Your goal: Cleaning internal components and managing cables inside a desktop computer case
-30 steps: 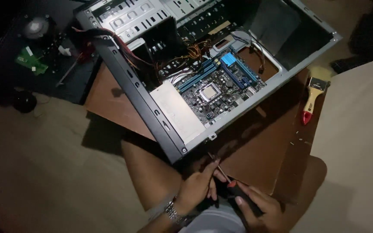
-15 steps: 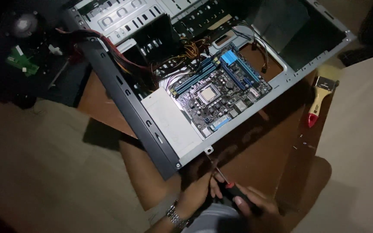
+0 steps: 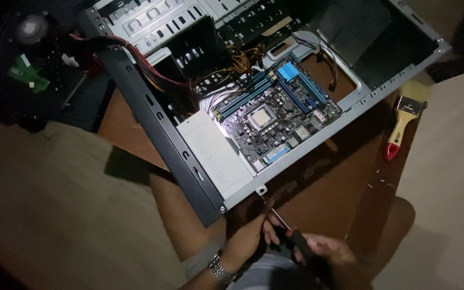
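Grey sheet metal forms the open computer case (image 3: 210, 161), which lies on its side across a brown wooden table (image 3: 328, 198), its black front panel toward the left and its open interior facing up. Inside, a motherboard (image 3: 277, 118) with blue memory slots, a blue heatsink and a bare processor socket sits brightly lit in the middle of the case, with bundles of red, yellow and black cables (image 3: 189, 80) running off to the far left.

At the near edge of the frame the right hand (image 3: 326, 252) is closed around the dark handle of a screwdriver (image 3: 291, 231), whose thin shaft slants up and left toward a small metal tab at the near rim of the case. The left hand (image 3: 251, 236), with a metal watch (image 3: 222, 268) at its wrist, is beside the shaft; its fingers are curled at the shaft, touching it, though the dim light makes it hard to tell how firmly they pinch. The screwdriver tip lies just short of or at the tab; which, I cannot tell.

On the right of the table, well apart from the hands, lies a paintbrush (image 3: 404, 121) with a pale wooden handle and a red end. A few small screws (image 3: 379, 180) are scattered near it. Far left, in shadow, a green circuit board (image 3: 28, 72) rests on a dark surface.
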